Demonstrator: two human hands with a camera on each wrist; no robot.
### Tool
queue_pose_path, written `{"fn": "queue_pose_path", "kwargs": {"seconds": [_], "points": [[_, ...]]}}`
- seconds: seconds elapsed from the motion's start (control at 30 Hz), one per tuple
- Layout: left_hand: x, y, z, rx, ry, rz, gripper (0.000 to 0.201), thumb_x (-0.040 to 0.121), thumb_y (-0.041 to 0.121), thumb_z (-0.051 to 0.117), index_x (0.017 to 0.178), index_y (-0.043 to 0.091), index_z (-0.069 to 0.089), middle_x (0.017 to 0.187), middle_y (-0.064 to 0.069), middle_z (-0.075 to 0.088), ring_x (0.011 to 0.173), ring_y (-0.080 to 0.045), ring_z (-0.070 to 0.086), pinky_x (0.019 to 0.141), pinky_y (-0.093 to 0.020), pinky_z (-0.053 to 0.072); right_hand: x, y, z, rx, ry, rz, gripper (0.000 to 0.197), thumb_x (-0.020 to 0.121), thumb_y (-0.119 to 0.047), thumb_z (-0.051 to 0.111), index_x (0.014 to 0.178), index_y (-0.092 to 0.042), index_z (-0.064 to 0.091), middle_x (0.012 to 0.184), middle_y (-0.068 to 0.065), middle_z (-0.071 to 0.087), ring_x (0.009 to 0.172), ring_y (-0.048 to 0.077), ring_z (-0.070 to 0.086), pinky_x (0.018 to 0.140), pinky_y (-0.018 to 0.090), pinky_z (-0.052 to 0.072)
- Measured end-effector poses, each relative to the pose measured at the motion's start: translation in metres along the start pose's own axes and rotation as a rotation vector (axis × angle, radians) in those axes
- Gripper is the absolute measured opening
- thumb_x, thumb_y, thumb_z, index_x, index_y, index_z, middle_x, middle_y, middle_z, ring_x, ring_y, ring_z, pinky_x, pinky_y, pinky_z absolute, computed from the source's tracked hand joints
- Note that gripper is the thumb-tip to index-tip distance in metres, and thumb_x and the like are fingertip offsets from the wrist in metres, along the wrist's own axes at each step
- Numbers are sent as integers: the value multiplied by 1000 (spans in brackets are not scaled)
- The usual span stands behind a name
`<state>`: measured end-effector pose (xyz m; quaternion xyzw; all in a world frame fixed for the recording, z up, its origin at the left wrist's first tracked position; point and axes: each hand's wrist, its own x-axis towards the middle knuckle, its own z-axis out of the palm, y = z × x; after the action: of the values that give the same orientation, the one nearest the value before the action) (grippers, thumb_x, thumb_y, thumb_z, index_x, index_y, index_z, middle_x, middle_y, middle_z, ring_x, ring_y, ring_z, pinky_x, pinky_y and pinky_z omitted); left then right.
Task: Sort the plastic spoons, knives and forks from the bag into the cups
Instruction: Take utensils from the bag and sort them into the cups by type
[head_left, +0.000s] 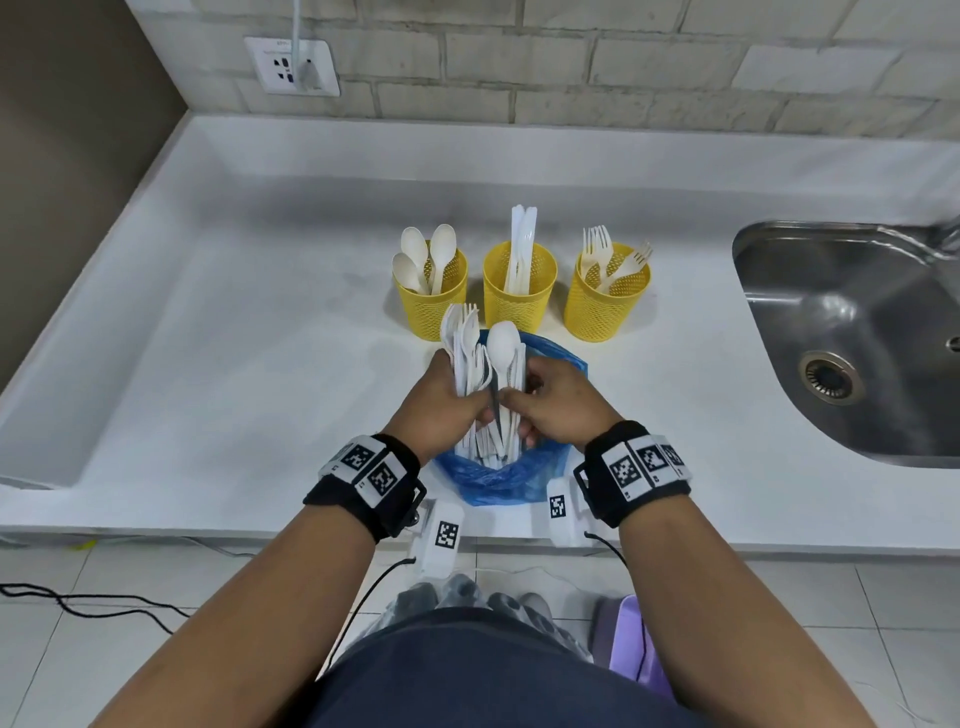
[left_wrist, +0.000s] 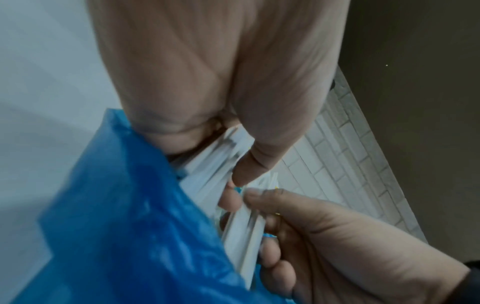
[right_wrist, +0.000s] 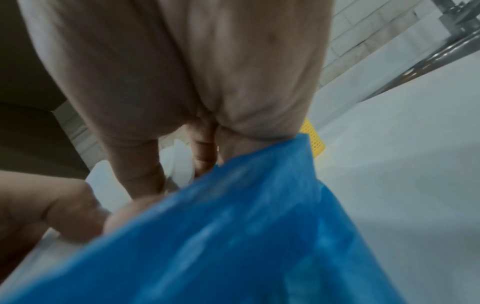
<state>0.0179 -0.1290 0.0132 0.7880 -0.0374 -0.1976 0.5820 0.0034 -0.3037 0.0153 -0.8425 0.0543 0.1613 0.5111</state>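
L hand (head_left: 441, 400) grip wraps bundle of white plastic cutlery (head_left: 480, 353) over blue plastic bag (head_left: 498, 478) on white desk (head_left: 234, 322), R hand (head_left: 558, 400) grip pinching a handle in it.

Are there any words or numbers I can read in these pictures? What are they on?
No words or numbers can be read.
Wristbands: black-and-white square code tags, patterns only.
White blocks under the wrists: the same kind of code tags.
Socket on the wall: a tiny mark at its top, too small to read.
Cups, bag and cutlery: no print seen.
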Motion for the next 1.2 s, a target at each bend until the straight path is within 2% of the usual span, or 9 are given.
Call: {"fn": "queue_pose_path", "kwargs": {"seconds": [0.13, 0.2, 0.3, 0.37, 0.43, 0.63, 0.87, 1.13, 1.2], "points": [[-1, 1, 5, 91, -7, 18, 60, 77, 7, 72, 127, 28, 44, 106, 6, 67, 97, -11, 66, 91, -36, 57, -2, 6, 2, 158, -15, -1, 21, 99, -19, 68, 112, -2, 65, 69, 17, 69, 53, 28, 66, 55, 39, 60], [-1, 2, 5, 64, -40, 52, 68, 72, 17, 79, 132, 25, 46, 110, 0, 71, 105, -18, 70, 97, -47, 56, -4, 9, 2, 233, 2, 10, 20, 100, -19, 68, 108, 0, 66, 62, 12, 66, 50, 25, 63, 52, 35, 56], [-2, 4, 7, -35, -103, 132, 49, 81, -4, 79, 121, 11, 56, 95, -22, 73, 88, -31, 74, 82, -48, 61, -4, 11, -1, 331, 45, 23, 18, 99, -19, 69, 99, -2, 70, 58, 8, 64, 47, 19, 58, 50, 29, 51], [-4, 8, 9, -35, -108, 167, 35, 84, -11, 74, 112, 5, 62, 89, -23, 73, 78, -19, 73, 70, -26, 58, -4, 11, -3, 346, 69, 10, 15, 98, -21, 70, 92, -7, 72, 58, 9, 64, 47, 19, 56, 50, 28, 49], [-2, 7, 12, 5, -108, 171, 30, 86, -3, 76, 113, 4, 66, 92, -10, 76, 82, -8, 73, 72, -17, 52, -4, 10, -5, 319, 96, -18, 18, 98, -22, 71, 83, -11, 72, 57, 10, 63, 44, 18, 54, 48, 27, 48], [6, 0, 16, 66, -88, 196, 44, 92, 11, 73, 132, 22, 59, 120, 4, 72, 113, -9, 67, 103, -34, 51, -3, 7, -5, 321, 179, -66, 18, 95, -17, 75, 85, -3, 67, 55, 0, 67, 45, 13, 59, 50, 27, 52], [11, -5, 16, 104, -138, 204, 66, 81, 6, 80, 138, 19, 51, 123, 0, 69, 116, -16, 66, 101, -41, 54, -5, 9, -7, 385, 221, -27, 31, 86, -15, 84, 100, -3, 59, 81, 17, 69, 61, 29, 70, 70, 53, 63], [8, -10, 25, 128, -24, 201, 69, 67, 17, 77, 131, 26, 53, 116, 2, 68, 110, -17, 66, 94, -48, 55, -11, 1, -6, 370, 239, -77, 14, 87, -7, 81, 90, -9, 67, 82, 13, 69, 66, 25, 71, 71, 43, 63], [7, -7, 26, 118, 7, 178, 68, 69, 18, 76, 133, 26, 54, 120, 5, 67, 112, -12, 64, 97, -38, 54, -12, 1, -6, 368, 326, -88, 9, 87, -13, 77, 90, -14, 69, 82, 10, 70, 70, 27, 72, 73, 46, 63]]}}
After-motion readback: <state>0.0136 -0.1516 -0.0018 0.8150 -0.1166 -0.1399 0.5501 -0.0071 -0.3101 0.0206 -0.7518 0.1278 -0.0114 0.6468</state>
